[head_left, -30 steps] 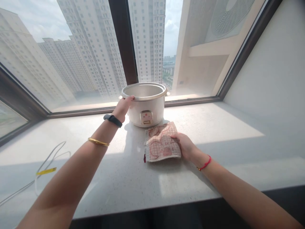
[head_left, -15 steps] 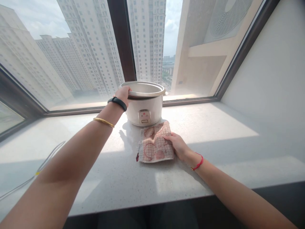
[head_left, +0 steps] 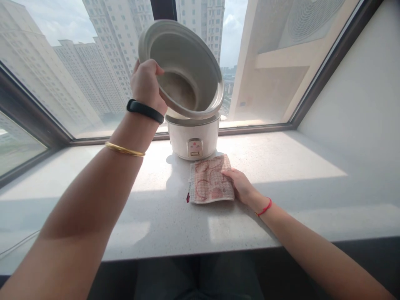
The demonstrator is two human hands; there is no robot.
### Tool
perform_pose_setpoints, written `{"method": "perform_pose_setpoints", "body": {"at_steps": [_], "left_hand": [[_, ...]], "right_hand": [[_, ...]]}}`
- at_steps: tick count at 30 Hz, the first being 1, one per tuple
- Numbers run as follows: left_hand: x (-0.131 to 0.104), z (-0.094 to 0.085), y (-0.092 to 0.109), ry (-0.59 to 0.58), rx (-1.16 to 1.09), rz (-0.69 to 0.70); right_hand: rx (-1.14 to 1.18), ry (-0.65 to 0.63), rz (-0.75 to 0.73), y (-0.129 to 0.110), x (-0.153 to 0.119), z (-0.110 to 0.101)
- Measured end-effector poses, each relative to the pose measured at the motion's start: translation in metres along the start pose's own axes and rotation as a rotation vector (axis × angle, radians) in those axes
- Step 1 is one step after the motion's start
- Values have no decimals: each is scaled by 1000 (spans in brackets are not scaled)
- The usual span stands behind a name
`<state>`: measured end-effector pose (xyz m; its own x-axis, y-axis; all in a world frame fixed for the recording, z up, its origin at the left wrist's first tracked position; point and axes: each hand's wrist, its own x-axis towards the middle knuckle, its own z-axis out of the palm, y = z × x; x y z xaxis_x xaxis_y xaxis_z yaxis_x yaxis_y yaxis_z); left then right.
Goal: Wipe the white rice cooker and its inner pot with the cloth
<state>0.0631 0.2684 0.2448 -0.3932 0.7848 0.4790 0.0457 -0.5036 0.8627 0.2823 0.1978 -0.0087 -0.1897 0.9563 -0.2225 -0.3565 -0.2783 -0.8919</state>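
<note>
My left hand (head_left: 148, 85) grips the rim of a grey rice cooker inner pot (head_left: 200, 71), thumb inside the edge. The pot is tilted so its opening faces me, and it hangs above the white rice cooker body (head_left: 178, 143). Its bottom inside looks dull and brownish. With its fingers pinching the right edge of a folded, checked cloth (head_left: 211, 181) with a pink and red pattern, my right hand (head_left: 240, 185) rests low over the sill. The cloth lies in front of the cooker body.
A white speckled windowsill (head_left: 156, 225) carries the cooker, its front edge close to me. Behind are window panes in a dark frame (head_left: 256, 130). On the right stands a white wall (head_left: 356, 104). A thin cable (head_left: 20, 242) lies at the far left.
My left hand has lifted the inner pot up out of the cooker body and tipped its opening toward me. My right hand still holds the cloth at its edge.
</note>
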Motion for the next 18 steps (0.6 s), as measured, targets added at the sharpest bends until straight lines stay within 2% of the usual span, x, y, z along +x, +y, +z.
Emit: {"method": "perform_pose_setpoints", "body": {"at_steps": [2, 5, 7, 9, 12, 15, 16, 18], "left_hand": [[-29, -29, 11, 85, -202, 128], [-86, -78, 11, 189, -348, 286], [-127, -107, 3, 273, -288, 233], [-166, -127, -7, 331, -188, 115], [-213, -138, -24, 398, -75, -64], [-247, -130, -43, 389, 75, -215], [-256, -125, -50, 357, 126, -244], [-271, -115, -62, 268, 225, -254]], "right_hand": [[75, -76, 74, -3, -2, 0], [190, -159, 232, -12, -13, 7], [227, -107, 255, -20, -29, 14], [204, -30, 174, -27, -51, 23], [117, 149, -101, -31, -84, 40], [-95, 371, -442, -24, -102, 63], [-247, 388, -542, -20, -103, 71], [-647, 319, -679, -11, -98, 87]]}}
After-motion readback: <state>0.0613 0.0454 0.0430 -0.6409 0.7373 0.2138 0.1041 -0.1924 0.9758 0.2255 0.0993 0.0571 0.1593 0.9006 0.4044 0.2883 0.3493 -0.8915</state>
